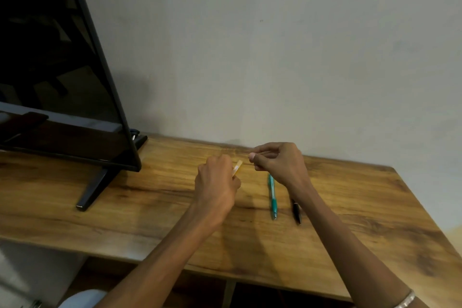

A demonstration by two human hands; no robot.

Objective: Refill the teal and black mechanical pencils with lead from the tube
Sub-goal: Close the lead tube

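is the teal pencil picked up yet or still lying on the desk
Lying on the desk. The teal pencil rests flat on the wood beside the black pencil; neither hand touches it.

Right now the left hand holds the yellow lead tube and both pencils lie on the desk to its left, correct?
Nearly. In the head view the teal pencil and black pencil lie on the desk to the right of the left hand, which does hold the tube.

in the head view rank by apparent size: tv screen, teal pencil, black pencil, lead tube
1. tv screen
2. teal pencil
3. black pencil and lead tube: unsure, since the right forearm covers part of one and the left hand part of the other.
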